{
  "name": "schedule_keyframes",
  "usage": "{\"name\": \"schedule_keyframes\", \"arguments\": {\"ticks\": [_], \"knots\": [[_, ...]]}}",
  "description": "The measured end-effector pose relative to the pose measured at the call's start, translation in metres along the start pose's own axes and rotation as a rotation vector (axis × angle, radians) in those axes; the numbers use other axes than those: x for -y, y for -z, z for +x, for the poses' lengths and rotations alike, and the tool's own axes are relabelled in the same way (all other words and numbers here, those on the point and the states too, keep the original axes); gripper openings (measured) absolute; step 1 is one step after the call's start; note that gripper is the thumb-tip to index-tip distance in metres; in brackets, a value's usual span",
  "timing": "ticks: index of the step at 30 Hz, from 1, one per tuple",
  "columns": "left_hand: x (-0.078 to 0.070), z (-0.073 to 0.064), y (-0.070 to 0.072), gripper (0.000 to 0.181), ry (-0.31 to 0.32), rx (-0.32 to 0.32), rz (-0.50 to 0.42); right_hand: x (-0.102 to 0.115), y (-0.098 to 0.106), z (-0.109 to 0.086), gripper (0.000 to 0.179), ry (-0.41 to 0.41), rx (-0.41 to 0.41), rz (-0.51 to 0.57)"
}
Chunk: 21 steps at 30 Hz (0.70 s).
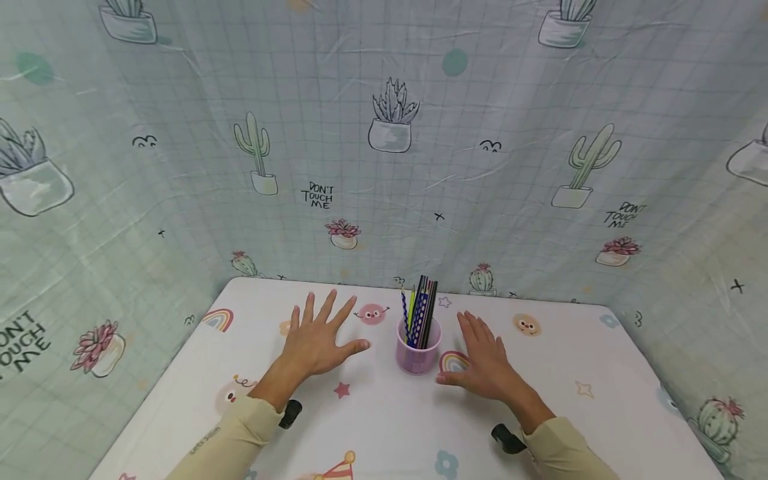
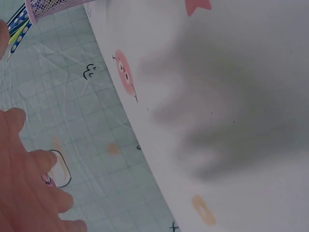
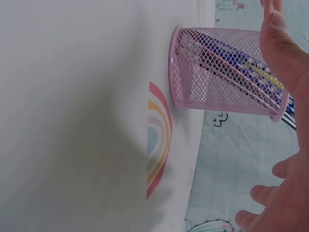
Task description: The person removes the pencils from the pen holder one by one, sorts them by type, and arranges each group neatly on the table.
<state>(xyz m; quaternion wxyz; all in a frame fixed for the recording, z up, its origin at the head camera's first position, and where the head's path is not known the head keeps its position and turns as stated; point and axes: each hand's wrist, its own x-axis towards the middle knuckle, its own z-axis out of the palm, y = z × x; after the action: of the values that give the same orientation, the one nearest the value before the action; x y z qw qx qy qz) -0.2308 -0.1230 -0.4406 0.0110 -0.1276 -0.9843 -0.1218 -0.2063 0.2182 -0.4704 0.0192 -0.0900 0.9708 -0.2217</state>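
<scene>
Head view, pink cup (image 1: pixel 417 361) upright, pencils (image 1: pixel 422 313) pointing up, axes near vertical, straight-fingered hands (image 1: pixel 315 343) (image 1: pixel 485 363) either side

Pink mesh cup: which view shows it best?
Right wrist: the pink mesh cup is largest there, mesh and base clear, though the thumb hides some rim. Head shows it upright but small; left wrist, only a cropped part.

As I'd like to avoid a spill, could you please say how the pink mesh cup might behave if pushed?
The pink mesh cup probably feels light, given its open mesh. Pushed high, it might tip, since pencils rise above its rim; pushed low, it would likelier slide on its flat base.
</scene>
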Motion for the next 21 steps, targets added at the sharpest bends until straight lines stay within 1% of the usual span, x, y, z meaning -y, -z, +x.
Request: {"name": "schedule_keyframes", "arguments": {"ticks": [3, 5, 8, 11, 13, 18, 21], "knots": [[-0.002, 0.002, 0.000, 0.094, -0.002, 0.006, 0.001, -0.002, -0.003, 0.003, 0.130, 0.000, 0.001, 0.050], [-0.003, 0.003, 0.000, 0.095, -0.001, 0.011, -0.003, -0.004, -0.006, 0.004, 0.128, 0.014, 0.003, 0.099], [-0.005, 0.004, -0.002, 0.095, -0.002, 0.012, -0.025, -0.003, -0.010, 0.006, 0.125, 0.020, 0.021, 0.205], [-0.008, 0.007, -0.003, 0.094, -0.006, 0.008, -0.066, -0.002, -0.014, 0.007, 0.122, 0.000, 0.024, 0.304], [-0.010, 0.008, -0.005, 0.094, -0.006, 0.000, -0.098, 0.000, -0.016, 0.008, 0.121, -0.033, 0.023, 0.356], [-0.017, 0.010, -0.009, 0.095, 0.005, -0.008, -0.152, 0.004, -0.025, 0.009, 0.120, -0.084, 0.015, 0.429], [-0.021, 0.013, -0.012, 0.094, 0.008, -0.011, -0.176, 0.005, -0.030, 0.010, 0.120, -0.095, 0.011, 0.472]]}}
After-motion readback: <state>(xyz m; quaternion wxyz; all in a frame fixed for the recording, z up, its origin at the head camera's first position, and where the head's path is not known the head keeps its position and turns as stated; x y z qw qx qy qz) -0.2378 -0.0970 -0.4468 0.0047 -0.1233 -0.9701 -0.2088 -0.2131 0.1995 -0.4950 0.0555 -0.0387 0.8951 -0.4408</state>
